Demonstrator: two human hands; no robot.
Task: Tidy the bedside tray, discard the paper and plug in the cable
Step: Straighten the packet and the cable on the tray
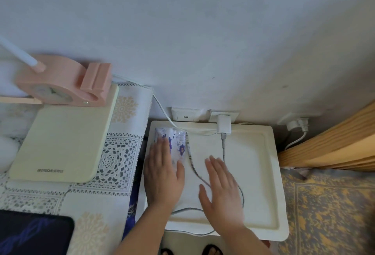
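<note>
Head view
Tray: a cream, rounded-rectangle plastic tray [263,173] with a raised rim sits below the wall, between the lace-covered table and the bed.
Left hand: the left hand [164,175] lies flat, fingers straight and close together, palm down on the tray's left side; it pinches nothing.
Packet: a white-and-blue printed plastic tissue packet [176,141] lies at the tray's far-left corner, partly under the left fingertips; its long axis runs from the wall toward the person.
Right hand: the right hand [221,192] is flat too, fingers spread a little, over the tray's middle; blur makes it hard to say whether it touches the surface.
Cable: a thin grey charging cable [224,149] drops from a white plug adapter [223,126] in the wall socket [233,115], runs straight toward the person, passes under the right hand and curves back left along the tray's near edge.
Second cable: a grey braided cable [191,159] lies between the two hands, one end pointing at the wall beside the packet.
Writing: the cream flat lamp base [60,143] on the table reads "BOSDA"; the packet's print is unreadable.
Lamp part: a pink plastic holder [67,80] sits at the base's far end.
</note>
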